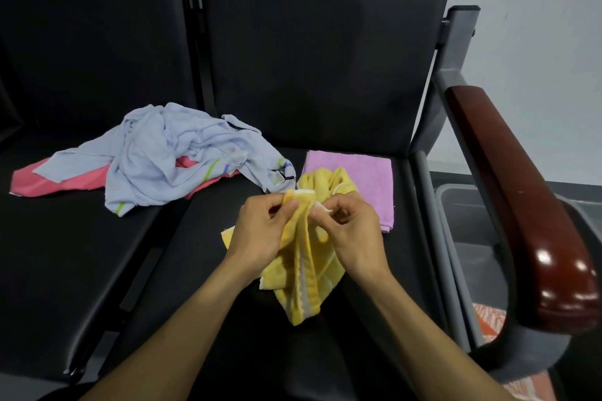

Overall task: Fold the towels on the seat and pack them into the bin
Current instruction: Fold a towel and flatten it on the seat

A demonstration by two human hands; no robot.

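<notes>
Together, hands [306, 231] pinching yellow towel [303, 273]

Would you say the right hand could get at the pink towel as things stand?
Probably not straight away: the right hand is pinching the yellow towel together with the left hand. The folded pink towel lies just beyond it on the seat, with nothing between, so once it lets go the way looks free.

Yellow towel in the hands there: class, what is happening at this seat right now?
A person holds the yellow towel bunched above the black seat, the left hand and right hand each pinching its top edge. A pink towel lies folded behind it. A light blue towel sits crumpled on a red one. The grey bin waits beside the armrest.
</notes>
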